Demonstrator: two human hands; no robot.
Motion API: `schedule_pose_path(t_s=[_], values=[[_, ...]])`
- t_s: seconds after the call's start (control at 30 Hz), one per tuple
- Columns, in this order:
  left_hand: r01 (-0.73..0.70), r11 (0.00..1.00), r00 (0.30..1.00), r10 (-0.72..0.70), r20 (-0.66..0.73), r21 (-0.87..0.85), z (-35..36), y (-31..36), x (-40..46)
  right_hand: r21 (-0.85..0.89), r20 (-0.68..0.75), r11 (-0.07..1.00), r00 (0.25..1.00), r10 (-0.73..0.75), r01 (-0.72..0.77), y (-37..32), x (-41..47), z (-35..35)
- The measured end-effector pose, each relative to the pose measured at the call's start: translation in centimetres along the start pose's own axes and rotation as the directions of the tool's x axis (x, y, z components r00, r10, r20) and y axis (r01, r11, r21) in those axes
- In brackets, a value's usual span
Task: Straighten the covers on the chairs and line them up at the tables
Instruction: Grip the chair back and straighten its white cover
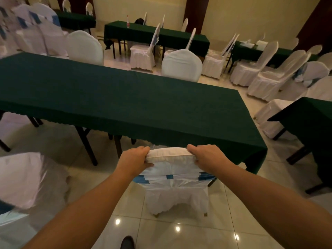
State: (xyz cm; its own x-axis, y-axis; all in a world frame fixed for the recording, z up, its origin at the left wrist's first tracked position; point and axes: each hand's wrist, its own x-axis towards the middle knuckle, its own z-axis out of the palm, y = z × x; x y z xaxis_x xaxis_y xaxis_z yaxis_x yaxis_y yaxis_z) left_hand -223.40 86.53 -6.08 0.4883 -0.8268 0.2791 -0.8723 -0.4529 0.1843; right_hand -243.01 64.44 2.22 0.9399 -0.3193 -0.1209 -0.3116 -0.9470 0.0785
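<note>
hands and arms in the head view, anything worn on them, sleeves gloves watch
Nothing worn that shows: the left hand and right hand are bare, with no gloves, rings or watch visible. Both forearms are bare to the frame's edge, with no sleeve in view.

We counted two hands, the left hand point(133, 159) and the right hand point(208, 155), with one covered chair point(170, 156) under their fingers. There were five green-clothed tables: the near table point(125, 97) just beyond the fingertips and four farther off. Two white chair backs point(181, 67) stood past that table, opposite the fingers, and one side chair point(27, 178) sat left of the left fingers. In all we made out more than a dozen covered chairs; the blurred cluster far left of the fingers defied a tally. We logged one bottle point(128, 21), one shoe point(128, 242) and three light spots point(177, 229) on the floor tiles.
</note>
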Motion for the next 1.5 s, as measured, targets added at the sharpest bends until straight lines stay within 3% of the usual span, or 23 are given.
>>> schedule_pose_path(t_s=[0.53, 0.97, 1.5], values=[[-0.111, 0.993, 0.985, 0.102, 0.142, 0.051, 0.7, -5.1, 15.9, -0.01, -0.003, 0.993, 0.993, 0.115, -0.115, 5.9, 12.9, 0.6], [-0.158, 0.98, 0.973, 0.134, 0.188, 0.122, 3.0, 1.2, 20.6, 0.067, -0.005, 0.987, 0.99, 0.143, -0.143, 13.6, 11.7, 4.4], [-0.161, 0.975, 0.965, 0.123, 0.234, 0.153, 4.4, 2.6, 22.7, 0.104, -0.003, 0.969, 0.974, 0.227, -0.226, 15.6, 12.7, 6.7]])
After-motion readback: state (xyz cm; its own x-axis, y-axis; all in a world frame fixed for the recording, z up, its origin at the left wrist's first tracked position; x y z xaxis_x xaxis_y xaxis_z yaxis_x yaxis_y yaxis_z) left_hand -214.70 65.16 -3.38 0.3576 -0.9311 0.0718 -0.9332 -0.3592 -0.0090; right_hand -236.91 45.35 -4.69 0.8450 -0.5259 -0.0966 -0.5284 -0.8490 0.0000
